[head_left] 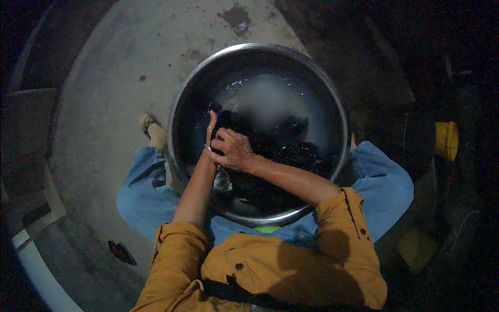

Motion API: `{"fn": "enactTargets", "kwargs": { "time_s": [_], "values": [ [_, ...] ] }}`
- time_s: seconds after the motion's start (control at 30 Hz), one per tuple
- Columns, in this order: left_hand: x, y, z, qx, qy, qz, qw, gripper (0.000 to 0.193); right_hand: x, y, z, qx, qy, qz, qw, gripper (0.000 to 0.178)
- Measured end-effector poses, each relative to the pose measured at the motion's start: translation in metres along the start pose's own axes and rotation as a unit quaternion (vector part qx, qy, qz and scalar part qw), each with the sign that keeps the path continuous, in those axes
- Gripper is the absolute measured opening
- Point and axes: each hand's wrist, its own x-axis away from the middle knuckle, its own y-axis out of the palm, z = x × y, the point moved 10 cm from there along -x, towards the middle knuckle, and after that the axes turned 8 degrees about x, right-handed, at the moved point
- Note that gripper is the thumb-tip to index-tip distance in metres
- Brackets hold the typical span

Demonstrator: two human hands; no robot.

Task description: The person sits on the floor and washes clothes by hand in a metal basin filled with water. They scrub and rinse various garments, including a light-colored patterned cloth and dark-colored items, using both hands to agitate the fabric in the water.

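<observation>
A wide metal basin [258, 47] stands between my knees, holding dark wet cloth [299, 153] and some water. Over its left half my hands meet. My left hand [211, 132] is seen edge-on, one finger stretched away from me, with dark cloth gripped against its palm side; its other fingers are mostly hidden. Across its base lies my right hand [234, 150], fingers curled round a fold of the same dark cloth. Below the wrists a pale, shiny patch [222, 181] shows in the basin. A blurred pale round area covers the basin's far middle.
Concrete floor [119, 93] with wet stains [236, 18] surrounds the basin. To the right stands a yellow container [446, 140] in shadow. A dark sandal-like object [121, 252] lies at the lower left. My sandalled foot [150, 125] is beside the basin's left rim.
</observation>
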Motion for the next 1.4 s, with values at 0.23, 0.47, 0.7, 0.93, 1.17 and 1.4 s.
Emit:
{"fn": "enactTargets", "kwargs": {
  "time_s": [0.23,0.47,0.7,0.93,1.17,1.4],
  "values": [
    [-0.004,0.05,-0.015,-0.135,0.068,0.169,0.974,0.044,-0.032,-0.008,0.133,0.195,0.125,0.017,0.973,0.026],
    [0.003,0.021,-0.003,-0.135,0.028,0.196,0.971,0.077,0.028,-0.089,0.264,0.181,0.462,0.058,0.866,0.049],
    [0.0,0.036,-0.005,-0.033,0.03,0.128,0.991,0.078,0.006,0.002,0.143,0.021,0.17,0.028,0.985,0.026],
    [-0.007,-0.056,-0.001,-0.224,0.063,0.118,0.965,0.051,0.0,0.016,0.014,0.079,-0.02,0.006,0.997,0.013],
    [0.014,0.077,-0.007,-0.234,0.029,0.279,0.931,0.054,0.003,-0.054,0.233,0.205,0.326,-0.003,0.923,0.031],
    [-0.013,-0.052,0.011,-0.354,0.059,0.146,0.922,0.067,0.007,-0.046,0.227,0.211,0.316,0.022,0.925,0.051]
  ]
}}
